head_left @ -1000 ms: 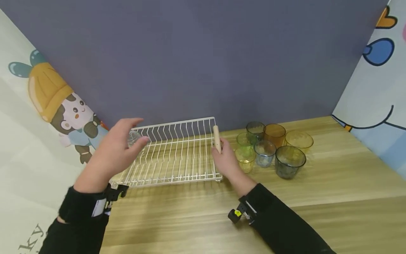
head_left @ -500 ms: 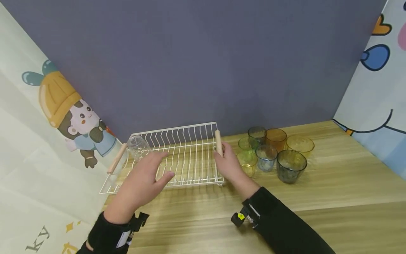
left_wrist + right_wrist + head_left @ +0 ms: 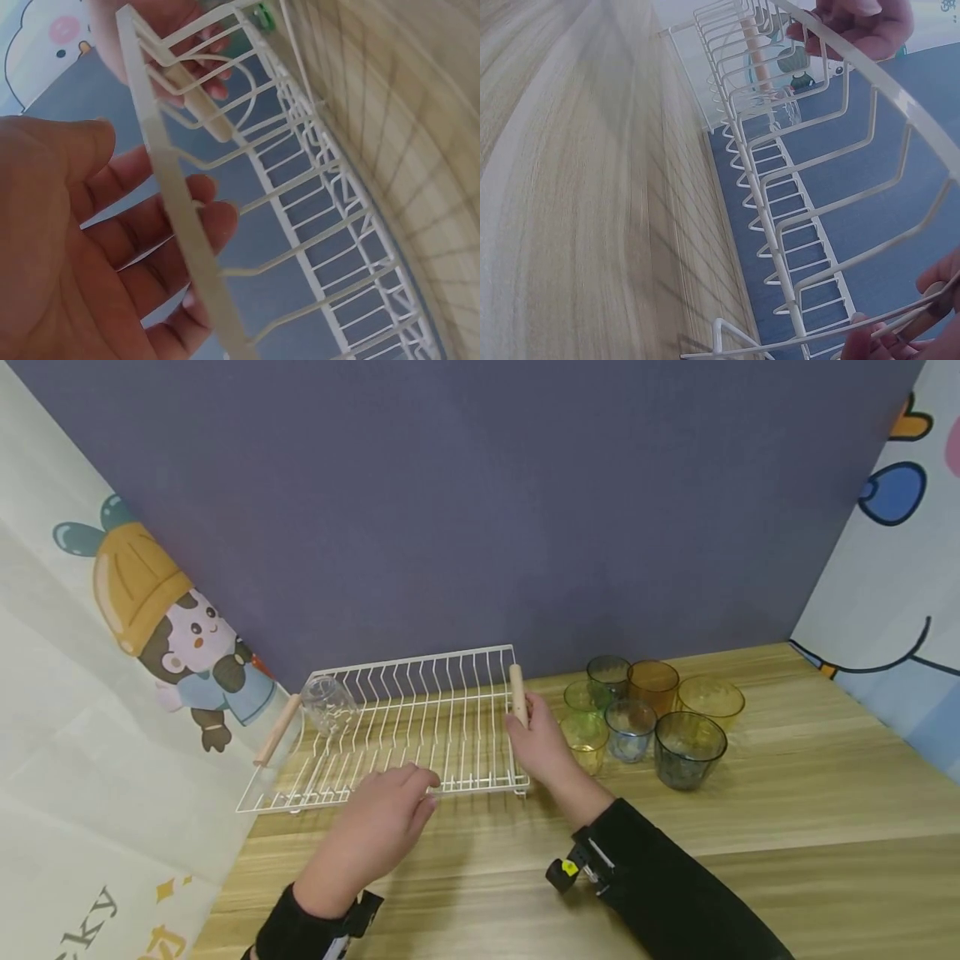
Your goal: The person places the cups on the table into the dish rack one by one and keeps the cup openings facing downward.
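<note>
A white wire dish rack [image 3: 420, 703] with wooden handles stands on the table before the dark wall. My right hand [image 3: 543, 739] grips the pale wooden handle [image 3: 519, 695] at its right end. Over the front rail, near the middle, is my left hand [image 3: 386, 818]. In the left wrist view, its fingers [image 3: 217, 225] are loosely bent right at the rail [image 3: 176, 191], with the thumb apart from it. One clear drinking glass [image 3: 330, 706] rests tilted in the rack's left end, beside the other wooden handle [image 3: 277, 731].
Right of the rack stand several coloured glasses, among them an amber one [image 3: 652, 685], a pale blue one [image 3: 630, 731], a smoky grey one [image 3: 688, 750] and a wide yellow one [image 3: 711, 697]. The yellow-green glass [image 3: 587, 743] is close by my right hand. A dark wall [image 3: 480, 510] rises behind.
My left hand has moved from the clear glass at the rack's left end toward me and right, to the front rail. The glass stays in the rack. My right hand keeps its grip.
</note>
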The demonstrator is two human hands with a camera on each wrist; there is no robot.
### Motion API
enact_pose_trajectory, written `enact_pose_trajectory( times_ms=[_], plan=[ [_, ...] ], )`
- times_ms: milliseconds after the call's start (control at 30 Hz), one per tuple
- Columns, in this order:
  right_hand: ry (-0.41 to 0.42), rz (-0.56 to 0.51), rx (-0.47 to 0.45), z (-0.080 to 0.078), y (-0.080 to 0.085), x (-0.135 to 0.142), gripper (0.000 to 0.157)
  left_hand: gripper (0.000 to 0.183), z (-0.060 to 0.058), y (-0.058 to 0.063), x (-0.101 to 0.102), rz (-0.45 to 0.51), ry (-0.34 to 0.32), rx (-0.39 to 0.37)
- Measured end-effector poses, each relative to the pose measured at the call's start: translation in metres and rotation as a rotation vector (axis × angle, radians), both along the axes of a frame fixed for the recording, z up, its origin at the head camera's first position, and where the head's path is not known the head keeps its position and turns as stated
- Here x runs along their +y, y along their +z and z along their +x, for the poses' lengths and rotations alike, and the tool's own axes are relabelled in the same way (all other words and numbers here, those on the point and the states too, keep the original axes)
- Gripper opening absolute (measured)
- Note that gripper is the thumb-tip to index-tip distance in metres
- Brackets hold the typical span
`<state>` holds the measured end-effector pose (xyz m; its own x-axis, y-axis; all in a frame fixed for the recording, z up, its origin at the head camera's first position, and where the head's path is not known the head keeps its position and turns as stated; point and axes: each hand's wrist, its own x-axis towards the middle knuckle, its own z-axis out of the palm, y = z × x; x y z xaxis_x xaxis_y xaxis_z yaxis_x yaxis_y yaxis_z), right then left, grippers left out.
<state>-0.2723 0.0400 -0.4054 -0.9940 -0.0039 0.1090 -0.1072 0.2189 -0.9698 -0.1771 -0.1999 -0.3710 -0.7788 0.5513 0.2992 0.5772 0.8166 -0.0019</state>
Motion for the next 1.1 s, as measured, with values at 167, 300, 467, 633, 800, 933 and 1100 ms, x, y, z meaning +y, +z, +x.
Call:
enact_pose_trajectory(
  times_ms=[167, 300, 467, 633, 800, 933, 1100],
  plan=[
    [-0.005, 0.005, -0.001, 0.001, 0.001, 0.0, 0.058, 0.016, 0.0, -0.006, 0.005, -0.015, 0.045, -0.025],
    [0.001, 0.018, -0.01, 0.001, 0.002, 0.001, 0.059, 0.009, -0.001, -0.011, 0.008, -0.018, 0.059, -0.006],
    [-0.003, 0.02, -0.026, 0.002, 0.005, 0.004, 0.065, 0.013, -0.002, -0.016, 0.011, -0.001, 0.07, 0.005],
    [-0.019, 0.043, -0.008, 0.005, 0.013, 0.008, 0.076, 0.017, -0.002, -0.021, 0.013, 0.016, 0.092, 0.013],
    [-0.036, 0.125, 0.046, 0.014, 0.03, 0.02, 0.082, 0.011, -0.002, -0.025, 0.014, 0.008, 0.12, 0.001],
    [-0.035, 0.171, 0.077, 0.023, 0.047, 0.039, 0.081, 0.007, -0.002, -0.024, 0.015, -0.002, 0.146, -0.045],
    [-0.039, 0.261, 0.1, 0.033, 0.07, 0.068, 0.083, 0.016, -0.003, -0.021, 0.013, -0.023, 0.157, -0.087]
  ],
)
